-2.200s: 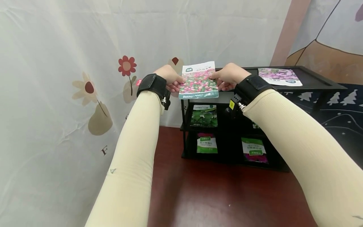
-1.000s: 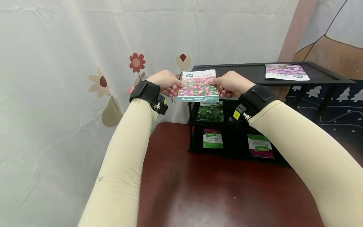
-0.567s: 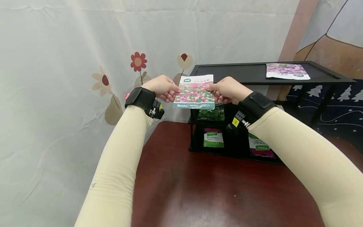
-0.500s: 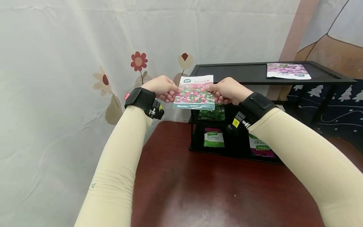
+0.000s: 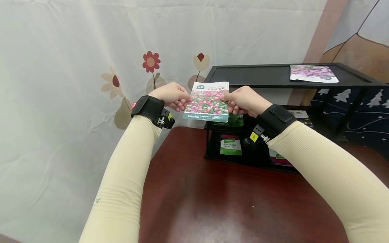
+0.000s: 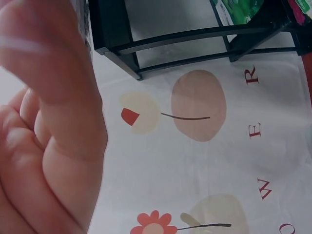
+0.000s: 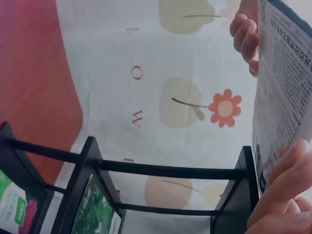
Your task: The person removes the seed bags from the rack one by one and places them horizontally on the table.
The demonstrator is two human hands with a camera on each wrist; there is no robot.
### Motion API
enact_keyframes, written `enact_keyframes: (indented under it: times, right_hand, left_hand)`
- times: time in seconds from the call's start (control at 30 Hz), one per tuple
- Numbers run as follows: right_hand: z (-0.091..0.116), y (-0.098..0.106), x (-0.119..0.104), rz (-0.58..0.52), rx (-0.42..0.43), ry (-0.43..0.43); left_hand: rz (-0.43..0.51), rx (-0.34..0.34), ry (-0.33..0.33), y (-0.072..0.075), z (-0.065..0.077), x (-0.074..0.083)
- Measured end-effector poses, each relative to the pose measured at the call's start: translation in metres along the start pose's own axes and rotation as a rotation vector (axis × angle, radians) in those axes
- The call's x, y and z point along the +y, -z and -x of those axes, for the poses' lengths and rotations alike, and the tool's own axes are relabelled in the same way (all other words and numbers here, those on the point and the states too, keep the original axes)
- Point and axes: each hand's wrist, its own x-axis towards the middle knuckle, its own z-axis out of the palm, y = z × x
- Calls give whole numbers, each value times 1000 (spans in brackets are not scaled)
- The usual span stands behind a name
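Both hands hold a flower seed packet [image 5: 207, 103] in mid-air, in front of the left end of a black shelf. Its face has pink blossoms, a white top band and a teal bottom band reading "Beishu". My left hand [image 5: 172, 96] pinches the left edge between thumb and fingers. At the right edge, my right hand [image 5: 245, 100] pinches it the same way. In the right wrist view, the printed back of the packet [image 7: 285, 83] shows, with fingers of the right hand [image 7: 285, 195] against it. The left wrist view shows mostly the left hand's thumb [image 6: 73, 107].
The black shelf [image 5: 252, 76] stands on a dark red table [image 5: 197, 189] against a cloth with printed flowers. A purple-flower packet [image 5: 314, 73] lies on its top right. Lower tiers hold a green-leaf packet [image 5: 234, 120], a green-and-white packet [image 5: 230, 145] and others partly hidden by the right arm.
Both hands have brought the packet lower and slightly left, from over the shelf's top corner to in front of it. The grip stays the same. The head view has shifted a little.
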Motion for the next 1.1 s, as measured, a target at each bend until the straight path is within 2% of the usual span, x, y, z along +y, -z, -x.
enact_keyframes:
  times: [0.13,0.57,0.77,1.1]
  right_hand:
    - [4,-3,1,-10,-12,16]
    - [7,-14,9,-28,-33,29]
    - [5,-20,15,-20,-40,-4]
    - [-1,-38,33,-8,-60,-53]
  left_hand:
    - [1,-7,-20,0,4,-4]
    - [7,-19,-23,-3,8,-20]
    - [20,-25,-8,-6,7,-28]
    - [20,-76,24,-14,5,-52]
